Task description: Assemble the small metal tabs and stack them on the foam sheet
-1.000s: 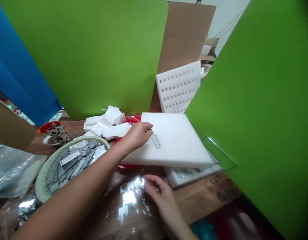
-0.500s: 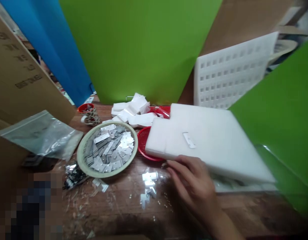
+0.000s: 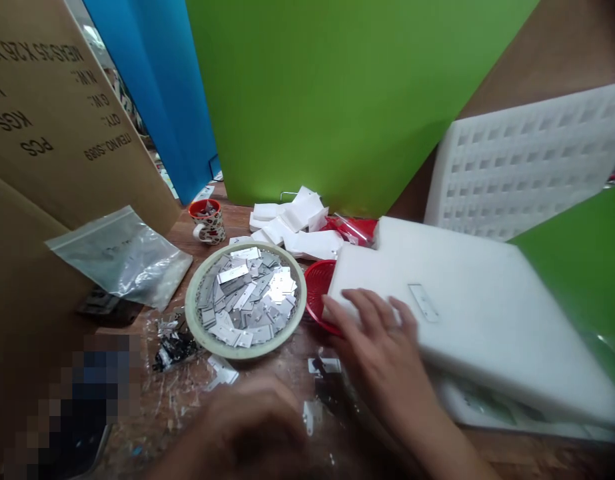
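Note:
My right hand [image 3: 380,340] lies over the front left corner of a thick white foam block [image 3: 487,313], its fingers apart and nothing seen in them. A thin flat metal plate [image 3: 423,303] rests on the foam just beyond the fingertips. Below that corner a red plastic basket [image 3: 316,293] partly shows. Low in the view, my left hand [image 3: 252,413] is smeared by motion, and its fingers cannot be made out. It is close to a few loose metal plates [image 3: 312,415] on the wooden table. A pale green basket [image 3: 191,313] full of such plates stands beyond it.
A patterned mug [image 3: 212,227], a clear zip bag [image 3: 122,257] and white paper pieces [image 3: 302,213] lie toward the back. Black small parts [image 3: 174,347] sit left of the green basket. Green panels [image 3: 337,100], a cardboard box [image 3: 62,107] and perforated white foam [image 3: 527,160] surround the table.
My left hand has come into view at the bottom. My right hand, earlier pinched in front of the foam, has spread over its corner. The whole view has shifted left.

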`<state>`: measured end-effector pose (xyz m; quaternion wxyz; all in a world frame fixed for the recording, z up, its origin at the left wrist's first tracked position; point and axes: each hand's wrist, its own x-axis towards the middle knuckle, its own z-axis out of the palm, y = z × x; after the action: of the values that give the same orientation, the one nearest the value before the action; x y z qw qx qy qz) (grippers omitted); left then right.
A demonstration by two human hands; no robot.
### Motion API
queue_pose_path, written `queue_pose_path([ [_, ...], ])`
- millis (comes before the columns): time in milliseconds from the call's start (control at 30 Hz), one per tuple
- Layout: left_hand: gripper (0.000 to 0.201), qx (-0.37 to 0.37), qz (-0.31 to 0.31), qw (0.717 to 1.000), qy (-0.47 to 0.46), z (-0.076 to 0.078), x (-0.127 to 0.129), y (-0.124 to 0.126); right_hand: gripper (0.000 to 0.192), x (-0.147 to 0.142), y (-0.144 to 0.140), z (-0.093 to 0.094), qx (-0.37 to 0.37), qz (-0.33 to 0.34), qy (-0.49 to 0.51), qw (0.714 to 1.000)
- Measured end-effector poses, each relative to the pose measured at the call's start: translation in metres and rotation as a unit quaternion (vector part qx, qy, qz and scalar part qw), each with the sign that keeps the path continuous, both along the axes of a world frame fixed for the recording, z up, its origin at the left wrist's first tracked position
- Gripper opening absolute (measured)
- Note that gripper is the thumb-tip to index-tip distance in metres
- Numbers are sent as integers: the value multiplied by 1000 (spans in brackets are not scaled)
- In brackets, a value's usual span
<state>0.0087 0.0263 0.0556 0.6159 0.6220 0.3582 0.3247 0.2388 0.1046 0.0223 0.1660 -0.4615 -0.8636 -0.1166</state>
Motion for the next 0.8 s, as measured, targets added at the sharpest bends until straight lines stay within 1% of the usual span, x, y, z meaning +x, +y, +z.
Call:
queue_pose_path([
  [33, 13, 67, 100, 989, 90, -8, -9, 9, 48, 18, -5, 0, 13, -31, -19, 999],
  [67, 12, 133, 166, 961, 179, -16, -17, 20, 49, 33, -9, 0, 16, -52, -38, 998],
  [100, 11, 184, 207, 929, 244, -23, -24, 31, 49, 45, -12, -1, 15, -64, -55, 996],
  [133, 11, 226, 232, 901, 288, -30, -29, 43, 48, 53, -14, -1, 14, -68, -60, 996],
  [167, 13, 246, 225, 886, 324, -36, -32, 55, 46, 57, -16, -2, 14, -64, -54, 996],
  [233, 18, 269, 197, 867, 371, -43, -32, 79, 41, 54, -20, -2, 20, -44, -14, 999],
  [267, 21, 265, 171, 860, 401, -44, -29, 91, 39, 48, -23, -2, 26, -34, 15, 999],
  [333, 18, 235, 128, 852, 449, -44, -21, 109, 37, 35, -29, -2, 37, -13, 63, 997],
  [400, 12, 217, 108, 855, 459, -44, -14, 123, 38, 23, -35, -4, 38, 6, 89, 995],
  [500, 2, 197, 87, 874, 435, -42, -15, 136, 37, 12, -42, -10, 17, 21, 121, 992],
  [633, 10, 149, 66, 910, 382, -33, -28, 144, 33, 6, -48, -18, -33, 40, 198, 979],
  [667, 11, 135, 73, 919, 364, -29, -30, 144, 34, 5, -47, -18, -56, 51, 227, 971],
  [733, 14, 85, 119, 946, 290, -20, -31, 140, 35, 2, -44, -17, -120, 70, 296, 945],
  [800, 17, -3, 174, 970, 169, -12, -26, 130, 34, -3, -38, -12, -198, 68, 378, 902],
])
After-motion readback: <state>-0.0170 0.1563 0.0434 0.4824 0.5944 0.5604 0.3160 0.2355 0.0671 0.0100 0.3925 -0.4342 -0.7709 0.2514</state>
